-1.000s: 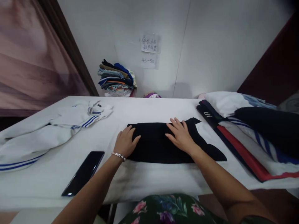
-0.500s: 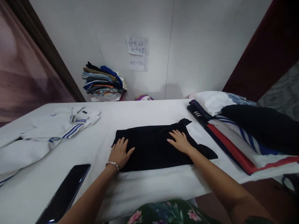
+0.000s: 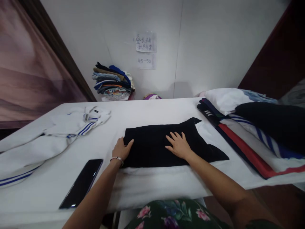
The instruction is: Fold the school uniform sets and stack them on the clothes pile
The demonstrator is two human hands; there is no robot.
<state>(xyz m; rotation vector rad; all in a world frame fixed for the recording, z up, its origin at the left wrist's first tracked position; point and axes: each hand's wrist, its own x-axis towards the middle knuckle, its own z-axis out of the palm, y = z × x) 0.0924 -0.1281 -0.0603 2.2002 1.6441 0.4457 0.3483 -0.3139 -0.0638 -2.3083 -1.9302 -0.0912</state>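
Note:
A folded black garment (image 3: 150,149) lies flat on the white-covered table (image 3: 157,113), its pointed ends at the right. At its left end is my left hand (image 3: 121,149), the thumb on top and the fingers curled over the edge, gripping the cloth. My right hand (image 3: 179,145) rests palm down on the middle right of the garment, fingers spread. A patch of white cloth (image 3: 204,132) shows by the garment's upper right. Below my left hand, a black phone (image 3: 82,184) lies near the front of the table.
A white jacket with blue stripes (image 3: 64,127) is spread at the left. Several clothes, including a red and navy piece (image 3: 247,148) and a black one (image 3: 274,124), lie piled at the right. A stack of folded clothes (image 3: 113,82) stands by the wall behind the table.
My left hand has moved to the garment's left edge, its fingers curling over it. My right hand has slid slightly left across the cloth. The view has shifted a little.

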